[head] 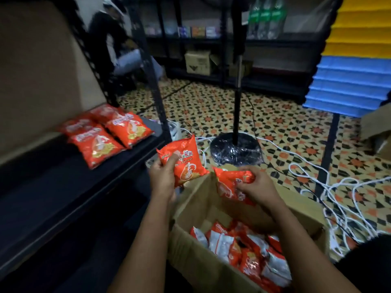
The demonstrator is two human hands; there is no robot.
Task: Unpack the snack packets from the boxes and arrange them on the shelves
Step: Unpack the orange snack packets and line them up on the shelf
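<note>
My left hand (164, 176) grips an orange snack packet (186, 161) and holds it up between the box and the shelf. My right hand (257, 183) grips a second orange packet (230, 182) above the far flap of an open cardboard box (203, 269). Inside the box lie several more orange and white packets (249, 250). Several orange packets (105, 136) lie flat in rows on the dark shelf (48, 195) at my left.
A black shelf post (152, 81) rises beside the packets. A fan stand with a round black base (237, 150) stands on the patterned floor, with white cables (338, 197) strewn to the right. A person sits at the back left. More shelving with a carton stands behind.
</note>
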